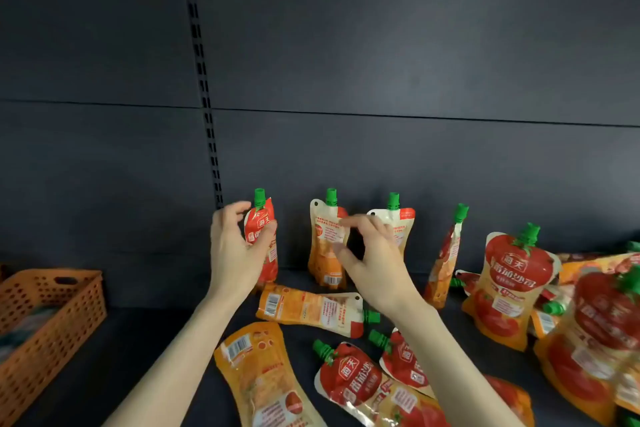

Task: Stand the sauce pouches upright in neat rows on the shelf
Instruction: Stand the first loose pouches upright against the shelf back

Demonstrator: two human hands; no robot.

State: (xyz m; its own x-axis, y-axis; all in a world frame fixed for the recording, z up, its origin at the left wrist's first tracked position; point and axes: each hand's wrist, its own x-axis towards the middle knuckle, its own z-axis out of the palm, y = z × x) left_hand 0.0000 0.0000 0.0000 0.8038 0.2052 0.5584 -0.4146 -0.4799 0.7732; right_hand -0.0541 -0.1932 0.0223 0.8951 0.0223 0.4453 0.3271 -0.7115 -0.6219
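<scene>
fingers of our left hand wrap the red pouch, upright at the back of the shelf; right hand curls at the edge of the next pouch, just right of it. gripping? too blurry, can't tell.

The pouches are red and orange with green caps, tomato pictures in front, white barcode patches behind; the basket at the dark grey shelf's left edge is orange, dotted with holes
</scene>
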